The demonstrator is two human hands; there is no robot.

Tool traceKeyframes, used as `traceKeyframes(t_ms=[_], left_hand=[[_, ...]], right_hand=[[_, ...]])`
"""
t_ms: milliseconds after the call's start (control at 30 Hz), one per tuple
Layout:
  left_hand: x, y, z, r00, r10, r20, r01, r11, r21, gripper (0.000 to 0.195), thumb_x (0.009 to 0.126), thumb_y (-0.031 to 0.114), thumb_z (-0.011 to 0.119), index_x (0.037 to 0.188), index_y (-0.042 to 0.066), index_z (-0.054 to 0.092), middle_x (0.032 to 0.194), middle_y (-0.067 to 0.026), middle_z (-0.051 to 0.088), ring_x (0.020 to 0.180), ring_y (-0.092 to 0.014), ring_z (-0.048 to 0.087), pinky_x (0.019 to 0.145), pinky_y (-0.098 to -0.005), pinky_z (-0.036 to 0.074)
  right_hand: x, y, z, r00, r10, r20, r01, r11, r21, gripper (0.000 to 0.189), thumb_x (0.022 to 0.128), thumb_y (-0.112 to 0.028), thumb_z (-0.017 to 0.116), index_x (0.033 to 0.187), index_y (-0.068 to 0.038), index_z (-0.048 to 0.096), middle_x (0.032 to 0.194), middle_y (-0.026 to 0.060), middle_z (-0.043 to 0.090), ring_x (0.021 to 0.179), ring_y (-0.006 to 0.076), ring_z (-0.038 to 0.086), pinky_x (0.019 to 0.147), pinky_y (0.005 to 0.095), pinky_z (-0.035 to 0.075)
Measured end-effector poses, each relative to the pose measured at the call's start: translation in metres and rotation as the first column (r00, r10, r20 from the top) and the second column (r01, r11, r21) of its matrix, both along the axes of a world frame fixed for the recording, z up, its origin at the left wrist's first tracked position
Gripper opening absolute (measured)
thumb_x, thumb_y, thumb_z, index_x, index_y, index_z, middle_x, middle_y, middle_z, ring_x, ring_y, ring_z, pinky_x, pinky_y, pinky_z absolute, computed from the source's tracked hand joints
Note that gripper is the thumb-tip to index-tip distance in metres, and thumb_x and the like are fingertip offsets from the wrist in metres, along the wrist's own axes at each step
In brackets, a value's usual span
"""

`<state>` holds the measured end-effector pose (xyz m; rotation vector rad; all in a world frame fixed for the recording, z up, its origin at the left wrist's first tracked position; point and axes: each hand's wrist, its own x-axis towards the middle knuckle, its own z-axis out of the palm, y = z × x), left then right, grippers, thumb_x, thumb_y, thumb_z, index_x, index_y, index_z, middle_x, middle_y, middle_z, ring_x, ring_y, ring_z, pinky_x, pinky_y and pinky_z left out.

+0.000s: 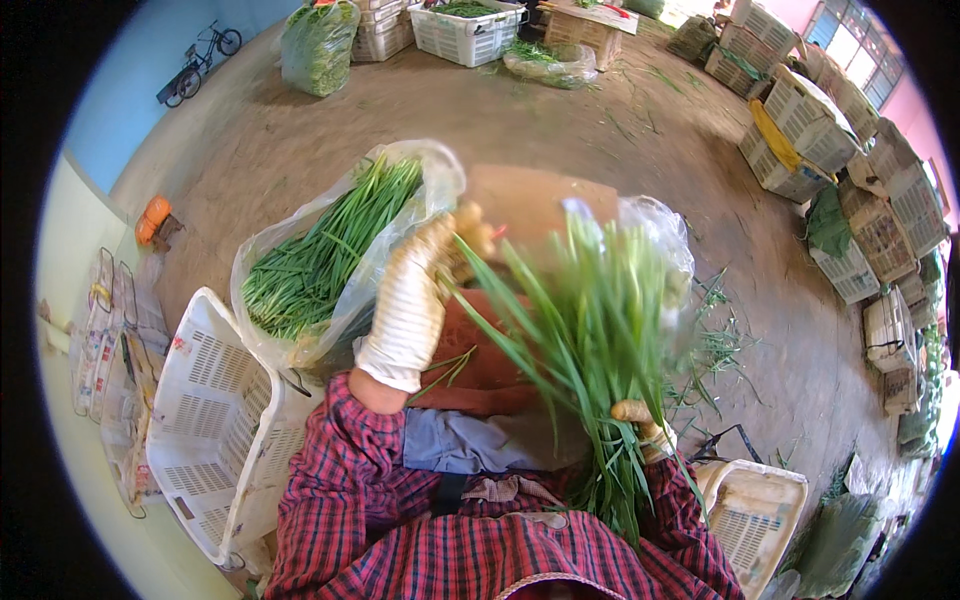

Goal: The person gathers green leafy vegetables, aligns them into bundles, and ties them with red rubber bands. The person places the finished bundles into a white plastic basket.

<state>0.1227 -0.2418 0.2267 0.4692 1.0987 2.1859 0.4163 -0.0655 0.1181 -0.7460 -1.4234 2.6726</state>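
My right hand (643, 429), in a soiled work glove, grips a large bunch of Chinese chives (600, 322). The pale stem ends point away from me and blur, while the leafy tips hang over my plaid sleeve. My left hand (459, 236), in a white ribbed glove stained yellow-brown, is raised left of the bunch, close to a few stray leaves. Its fingers are blurred, and a small red thing shows beside them. Beyond my left forearm, a clear plastic bag (244, 259) lies open with more chives (337, 247) inside. A reddish-brown cloth (480, 352) covers my lap.
A white plastic crate (214, 405) stands tilted at my left, another crate (757, 517) at my right. Ahead lies a brown board (540, 191) beside crumpled clear plastic (660, 232). Leaf scraps (712, 352) litter the floor. Stacked crates (806, 112) line the right wall.
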Motion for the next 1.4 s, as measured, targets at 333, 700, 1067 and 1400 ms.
traceKeyframes(t_ms=[333, 700, 1067, 1400], left_hand=[[-0.031, 0.032, 0.143, 0.984, -0.111, 0.143, -0.007, 0.765, 0.644, 0.024, 0.092, 0.010, 0.063, 0.114, 0.003, 0.062, 0.095, -0.0099, 0.068, 0.084, -0.018, 0.065, 0.076, -0.0281, 0.057], [0.030, -0.003, 0.043, 0.642, -0.751, -0.151, 0.656, 0.641, -0.398, 0.044, 0.102, 0.032, 0.046, 0.106, -0.008, 0.066, 0.102, -0.0210, 0.069, 0.094, -0.030, 0.068, 0.086, -0.0384, 0.054], [0.057, -0.023, -0.045, 0.810, -0.586, 0.015, 0.581, 0.799, -0.156, 0.102, 0.081, 0.059, 0.069, 0.152, 0.002, 0.022, 0.148, -0.0167, 0.040, 0.138, -0.029, 0.038, 0.111, -0.0437, 0.034], [0.076, -0.024, -0.051, 0.919, -0.391, -0.045, 0.384, 0.915, -0.124, 0.087, 0.075, 0.044, 0.081, 0.143, 0.006, 0.041, 0.135, -0.0048, 0.051, 0.125, -0.018, 0.045, 0.107, -0.0362, 0.034]], right_hand=[[-0.009, -0.004, -0.021, 0.988, -0.068, -0.140, 0.052, 0.992, -0.111, 0.062, 0.072, -0.032, 0.079, 0.116, 0.007, 0.062, 0.095, 0.0153, 0.071, 0.077, 0.0202, 0.069, 0.067, 0.0310, 0.057], [-0.001, -0.004, -0.034, 0.983, -0.119, -0.141, 0.105, 0.989, -0.101, 0.063, 0.074, -0.029, 0.076, 0.121, 0.009, 0.056, 0.090, 0.0197, 0.069, 0.068, 0.0257, 0.065, 0.061, 0.0366, 0.054], [-0.015, 0.007, 0.040, 0.986, 0.138, -0.093, -0.113, 0.966, 0.234, 0.045, 0.074, -0.035, 0.079, 0.097, 0.002, 0.069, 0.086, 0.0074, 0.070, 0.072, 0.0150, 0.064, 0.060, 0.0294, 0.048], [-0.074, -0.043, 0.088, 0.965, 0.220, 0.142, -0.262, 0.832, 0.489, 0.059, 0.078, -0.014, 0.082, 0.129, -0.004, 0.054, 0.116, 0.0051, 0.065, 0.103, 0.0124, 0.060, 0.090, 0.0285, 0.049]])
